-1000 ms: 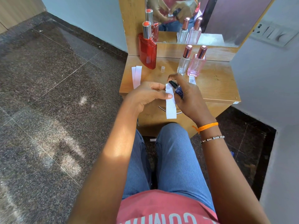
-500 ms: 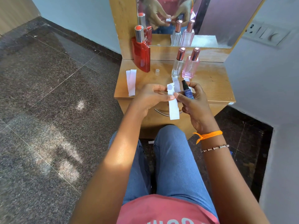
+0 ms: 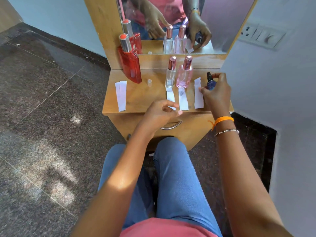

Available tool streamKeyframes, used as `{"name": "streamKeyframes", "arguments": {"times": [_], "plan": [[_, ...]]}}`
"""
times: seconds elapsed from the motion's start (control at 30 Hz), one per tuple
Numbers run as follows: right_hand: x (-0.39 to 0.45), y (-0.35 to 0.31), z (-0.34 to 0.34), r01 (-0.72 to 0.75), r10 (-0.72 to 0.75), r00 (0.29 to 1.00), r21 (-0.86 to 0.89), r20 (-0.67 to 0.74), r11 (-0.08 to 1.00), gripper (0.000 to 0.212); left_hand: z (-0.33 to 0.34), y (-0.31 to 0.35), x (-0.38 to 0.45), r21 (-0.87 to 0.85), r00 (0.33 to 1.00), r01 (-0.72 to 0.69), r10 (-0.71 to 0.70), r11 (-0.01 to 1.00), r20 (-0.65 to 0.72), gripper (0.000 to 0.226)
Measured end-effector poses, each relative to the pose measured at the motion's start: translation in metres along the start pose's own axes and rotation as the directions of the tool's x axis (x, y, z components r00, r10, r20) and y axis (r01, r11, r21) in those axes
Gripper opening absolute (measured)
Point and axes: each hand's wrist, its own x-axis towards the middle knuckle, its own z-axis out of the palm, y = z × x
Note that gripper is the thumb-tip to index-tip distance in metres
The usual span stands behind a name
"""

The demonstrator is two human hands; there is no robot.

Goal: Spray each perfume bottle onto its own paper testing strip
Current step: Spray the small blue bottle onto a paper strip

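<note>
My right hand [image 3: 216,93] grips a small dark blue perfume bottle [image 3: 210,82] at the right end of the wooden dresser top [image 3: 143,98]. Just left of it lies a white paper strip [image 3: 198,94]. Two more strips [image 3: 183,100] lie in front of a clear bottle [image 3: 170,73] and a pink bottle [image 3: 184,74]. A tall red bottle [image 3: 130,62] stands at the back left, with two overlapping strips [image 3: 121,95] in front of it. My left hand [image 3: 159,114] hovers at the front edge, fingers loosely curled, holding nothing.
A small clear cap [image 3: 149,82] stands between the red and clear bottles. A mirror [image 3: 171,23] rises behind the bottles. A wall with a switch plate [image 3: 261,36] is close on the right. A drawer handle [image 3: 171,126] sits below the top.
My left hand has let go of the strip, which now lies on the dresser at the right. My right hand has carried the blue bottle rightward and down beside that strip.
</note>
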Motion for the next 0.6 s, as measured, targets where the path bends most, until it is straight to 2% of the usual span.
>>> {"name": "streamKeyframes", "arguments": {"times": [0.23,0.33,0.47,0.6], "plan": [[-0.002,0.0,0.004,0.01,-0.01,1.0,-0.097,0.0,0.995,0.036,0.0,0.001,0.002,0.008,0.999,-0.034,0.034,0.999,-0.029,0.021],[-0.005,-0.002,0.004,0.012,-0.012,1.0,-0.122,0.001,0.992,0.034,-0.005,0.001,0.007,0.06,0.985,-0.065,0.074,0.996,-0.154,0.019],[-0.009,-0.005,0.004,0.021,-0.022,1.0,-0.125,-0.011,0.992,0.036,-0.017,0.003,0.021,0.263,0.892,-0.08,0.186,0.962,-0.411,0.03],[-0.016,-0.007,0.007,0.034,-0.036,0.999,-0.063,-0.025,0.997,0.038,-0.023,0.001,0.039,0.356,0.821,-0.072,0.258,0.932,-0.51,0.035]]}}
